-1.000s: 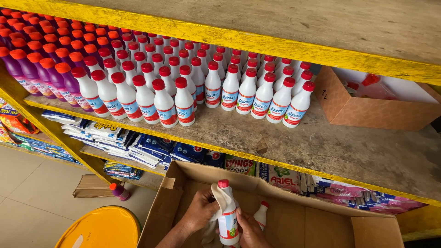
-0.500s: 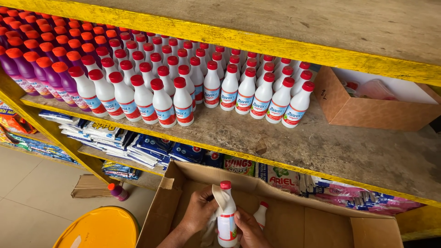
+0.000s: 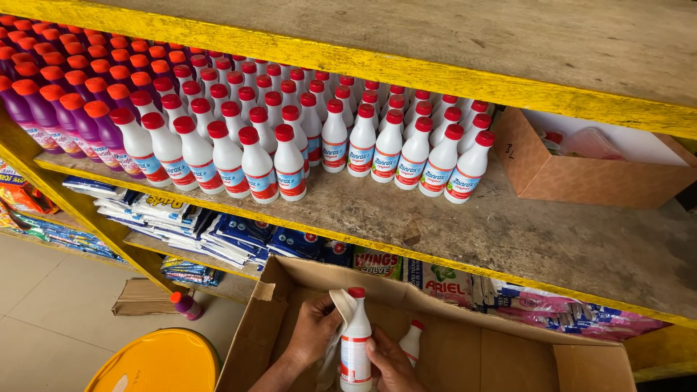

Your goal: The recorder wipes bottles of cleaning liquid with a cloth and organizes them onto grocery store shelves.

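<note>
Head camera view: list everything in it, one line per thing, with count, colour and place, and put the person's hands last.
white bottles: dozens, red caps, in rows on the middle shelf
purple bottles: many, red and orange caps, left end of that shelf
wooden shelf: one, bare wood with yellow edge, right part free of bottles
small cardboard box: one, brown, right on the shelf
packets: many, blue, white and pink, on the lower shelf
open carton: one, brown, below the shelf
bottle in the carton: one, white, red cap
lone purple bottle: one, on the floor
yellow tub: one, bottom left
held bottle: one, white, red cap
cloth: one, pale, against the held bottle
left hand: holding the cloth
right hand: gripping the held bottle
</note>
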